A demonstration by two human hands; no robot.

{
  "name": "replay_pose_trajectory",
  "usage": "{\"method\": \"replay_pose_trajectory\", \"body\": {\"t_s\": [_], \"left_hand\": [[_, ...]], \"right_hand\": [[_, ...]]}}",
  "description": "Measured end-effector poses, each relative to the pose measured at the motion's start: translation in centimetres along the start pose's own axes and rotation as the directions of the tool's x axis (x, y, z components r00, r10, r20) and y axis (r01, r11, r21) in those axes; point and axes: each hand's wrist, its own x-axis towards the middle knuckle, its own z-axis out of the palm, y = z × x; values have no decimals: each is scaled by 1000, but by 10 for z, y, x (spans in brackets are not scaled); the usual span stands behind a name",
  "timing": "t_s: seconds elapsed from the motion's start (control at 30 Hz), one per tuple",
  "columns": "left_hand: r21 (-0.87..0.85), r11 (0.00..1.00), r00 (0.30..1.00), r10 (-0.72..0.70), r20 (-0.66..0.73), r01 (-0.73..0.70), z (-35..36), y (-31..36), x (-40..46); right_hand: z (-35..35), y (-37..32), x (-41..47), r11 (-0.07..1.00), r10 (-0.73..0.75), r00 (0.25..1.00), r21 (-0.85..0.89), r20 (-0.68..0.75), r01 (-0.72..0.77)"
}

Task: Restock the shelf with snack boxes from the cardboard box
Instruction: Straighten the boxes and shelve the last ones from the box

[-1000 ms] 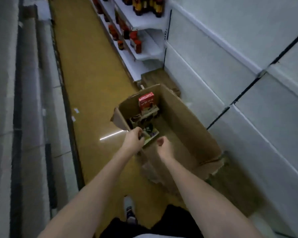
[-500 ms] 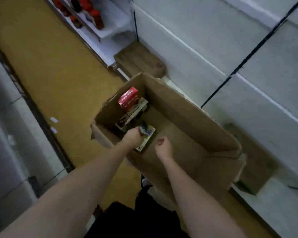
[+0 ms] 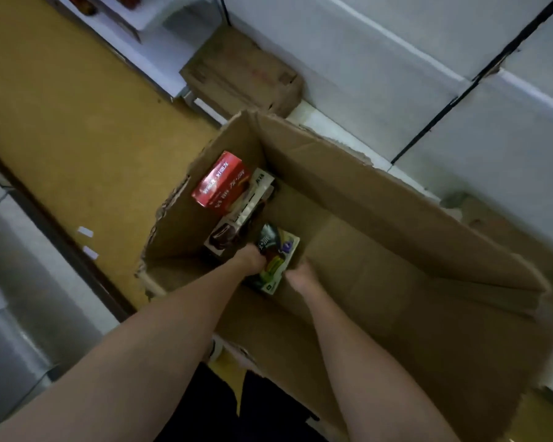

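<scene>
A large open cardboard box (image 3: 396, 199) stands on the floor below me. A dark and green snack box (image 3: 278, 247) is inside it near the left end. My left hand (image 3: 251, 260) grips this box at its left side. My right hand (image 3: 304, 277) is against its right edge with the fingers curled on it. A red snack box (image 3: 219, 180) stands in the far left corner. Beneath it lie white and brown snack boxes (image 3: 233, 224). The remaining floor of the cardboard box is bare.
White shelves (image 3: 396, 59) run along the right, right behind the cardboard box. A closed brown carton (image 3: 243, 74) sits on the lowest shelf beyond it. The yellow aisle floor (image 3: 77, 122) lies left, edged by grey shelving (image 3: 13, 282). Red bottles (image 3: 83, 4) stand at the top left.
My view has tilted down and closer over the cardboard box. My right hand has moved from apart to against the green snack box, which my left hand still holds.
</scene>
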Motion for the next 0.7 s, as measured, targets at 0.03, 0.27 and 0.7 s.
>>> {"method": "replay_pose_trajectory", "body": {"t_s": [0.03,0.27,0.7], "left_hand": [[-2,1000,1000,7,5,-7,4,0,10],[-111,994,1000,-10,-4,10,14,-5,27],[74,934,876,353,-328,-348,-83,10,-125]], "right_hand": [[9,6,24,1000,10,1000,-14,14,-10],[27,-2,22,981,41,997,191,-65,-28],[-23,-74,-128,967,-206,916,71,-344,245]]}}
